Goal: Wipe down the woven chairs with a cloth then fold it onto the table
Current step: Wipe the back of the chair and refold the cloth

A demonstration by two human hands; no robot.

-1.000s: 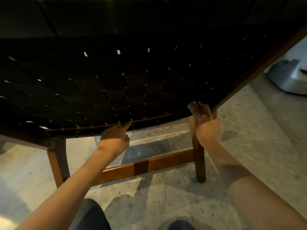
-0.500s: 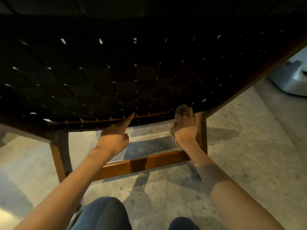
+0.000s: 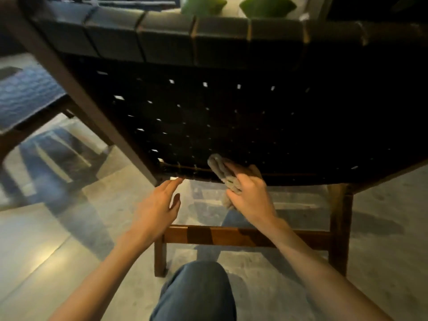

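Note:
A black woven chair back (image 3: 231,112) on a brown wooden frame fills the upper view, seen from behind. My right hand (image 3: 249,194) grips a bunched grey cloth (image 3: 222,172) and holds it against the lower edge of the weave. My left hand (image 3: 159,205) is just below the chair's bottom rail, fingers straight, the fingertips near the rail at the left corner and holding nothing.
A wooden crossbar (image 3: 243,236) and two chair legs stand on the pale stone floor (image 3: 58,239) ahead of my knee (image 3: 196,288). Another dark seat (image 3: 25,96) stands at the left. Two green cushions (image 3: 266,5) show above the chair back.
The view has tilted up, showing the chair's top edge. My right hand with the cloth moved left along the bottom rail. My left hand came off the rail and opened.

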